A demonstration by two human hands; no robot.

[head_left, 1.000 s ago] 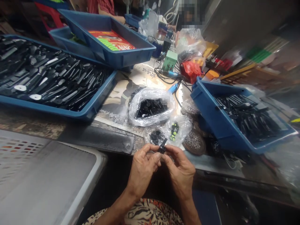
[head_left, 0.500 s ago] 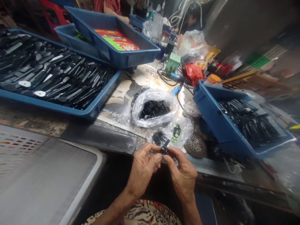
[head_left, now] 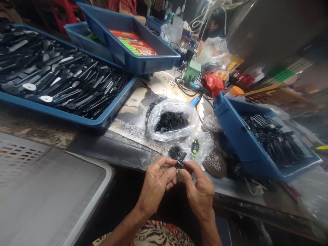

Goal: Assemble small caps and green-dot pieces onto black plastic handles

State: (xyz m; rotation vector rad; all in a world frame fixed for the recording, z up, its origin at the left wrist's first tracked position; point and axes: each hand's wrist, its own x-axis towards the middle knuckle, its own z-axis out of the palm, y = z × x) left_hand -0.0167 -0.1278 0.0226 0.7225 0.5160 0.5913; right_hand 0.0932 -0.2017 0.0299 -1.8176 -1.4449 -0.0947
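Both hands meet near the table's front edge. My left hand (head_left: 156, 182) and my right hand (head_left: 200, 189) pinch a small black plastic part (head_left: 180, 160) between their fingertips, fingers curled round it. Just beyond it lies a small clear bag of black pieces (head_left: 175, 151) and a few green-dotted pieces (head_left: 194, 147). A larger clear bag of black parts (head_left: 170, 120) sits behind that. A blue tray (head_left: 77, 118) full of black comb-like parts fills the left; a tilted blue bin (head_left: 238, 136) of similar black parts stands at the right.
A stacked blue tray (head_left: 143, 65) holding a red and green packet is at the back, with a person's arm behind it. A green box (head_left: 192, 71), cables, plastic bags and a round dish of small metal bits (head_left: 214, 163) crowd the middle. A white perforated crate (head_left: 46, 191) sits at lower left.
The view has drifted slightly, so the trays and bags sit a little further right. Both hands stay together, still pinching the small black part.
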